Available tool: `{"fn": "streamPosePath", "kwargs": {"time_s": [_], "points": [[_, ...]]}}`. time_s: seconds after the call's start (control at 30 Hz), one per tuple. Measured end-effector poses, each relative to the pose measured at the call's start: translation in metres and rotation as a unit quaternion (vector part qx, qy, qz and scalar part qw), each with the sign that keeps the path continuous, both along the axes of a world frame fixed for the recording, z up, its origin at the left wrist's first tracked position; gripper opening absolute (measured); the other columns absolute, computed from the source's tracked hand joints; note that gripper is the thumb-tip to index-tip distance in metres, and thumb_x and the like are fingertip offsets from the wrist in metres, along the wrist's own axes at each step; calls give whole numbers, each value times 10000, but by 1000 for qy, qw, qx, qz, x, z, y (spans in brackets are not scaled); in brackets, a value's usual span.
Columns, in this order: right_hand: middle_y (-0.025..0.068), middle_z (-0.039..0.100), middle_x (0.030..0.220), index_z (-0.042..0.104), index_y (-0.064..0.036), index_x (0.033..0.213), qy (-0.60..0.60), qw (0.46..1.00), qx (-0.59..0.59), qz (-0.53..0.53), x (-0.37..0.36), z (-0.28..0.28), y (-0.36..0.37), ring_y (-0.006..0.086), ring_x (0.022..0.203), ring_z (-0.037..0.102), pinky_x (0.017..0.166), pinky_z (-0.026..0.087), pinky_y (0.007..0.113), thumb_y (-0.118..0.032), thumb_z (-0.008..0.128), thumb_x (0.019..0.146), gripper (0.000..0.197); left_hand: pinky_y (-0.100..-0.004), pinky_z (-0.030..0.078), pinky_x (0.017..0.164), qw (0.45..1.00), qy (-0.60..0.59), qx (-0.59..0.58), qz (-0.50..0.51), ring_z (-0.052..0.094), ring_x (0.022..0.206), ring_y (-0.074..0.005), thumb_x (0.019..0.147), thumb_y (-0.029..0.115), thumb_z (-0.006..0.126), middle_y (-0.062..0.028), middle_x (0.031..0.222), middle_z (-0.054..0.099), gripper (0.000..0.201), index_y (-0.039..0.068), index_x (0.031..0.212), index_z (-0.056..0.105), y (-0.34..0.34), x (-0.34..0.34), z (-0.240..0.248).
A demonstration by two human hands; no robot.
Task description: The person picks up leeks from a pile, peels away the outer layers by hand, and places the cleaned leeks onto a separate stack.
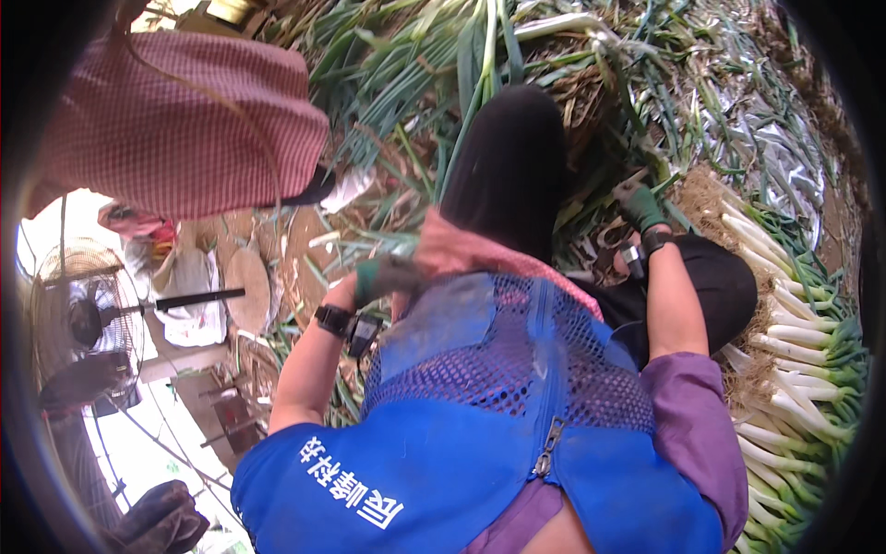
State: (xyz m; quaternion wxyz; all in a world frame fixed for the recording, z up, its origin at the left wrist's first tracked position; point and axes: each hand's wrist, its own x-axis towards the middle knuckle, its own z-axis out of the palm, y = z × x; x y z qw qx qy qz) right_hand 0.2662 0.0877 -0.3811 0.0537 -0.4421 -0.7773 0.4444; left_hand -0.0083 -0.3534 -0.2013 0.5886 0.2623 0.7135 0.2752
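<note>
My left hand [395, 278], in a green and dark glove, is over my lap beside the pink cloth [480, 254]. Motion smears its fingers, so I cannot tell what they hold. Beyond my right knee, my right hand [638, 203] wears a similar glove. Its fingers look curled among green onion leaves, and what they grip, if anything, is hidden. Close to that hand are the brown roots [699, 198] of a long row of green onions [798, 337]. Their white stalks lie side by side along my right, green tops pointing outward.
Loose green leaves and peelings [397, 102] cover the ground ahead. Pale plastic sheeting [780, 171] lies at the far right. A person in a red checked garment [203, 120] is close at the upper left. A standing fan [83, 319] and a round board [247, 286] are at the left.
</note>
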Motion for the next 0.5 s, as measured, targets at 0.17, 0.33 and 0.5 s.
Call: {"fn": "streamPosePath", "kwargs": {"time_s": [0.17,0.33,0.5], "points": [[166,679,775,681,-23,855,-29,999,-34,-2,13,-7,-2,287,731,664,702,522,384,-284,639,829,266,-290,517,795,991,-114,-49,-52,649,841,-141,879,187,655,-65,921,696,233,-9,999,690,38,-18,26],[48,677,829,668,-20,978,93,952,-286,-49,-52,6,-48,158,681,617,634,512,331,-359,651,875,355,-309,521,844,993,-55,-38,99,649,918,-155,886,246,670,-60,1023,678,320,39,1127,635,67,-70,4],[57,658,816,655,-27,1010,129,944,-304,-31,-72,-5,-55,130,723,598,663,494,307,-331,596,918,323,-277,508,795,995,24,46,86,633,885,-136,889,225,662,-63,1028,676,316,37,1141,634,166,-101,-8]]}}
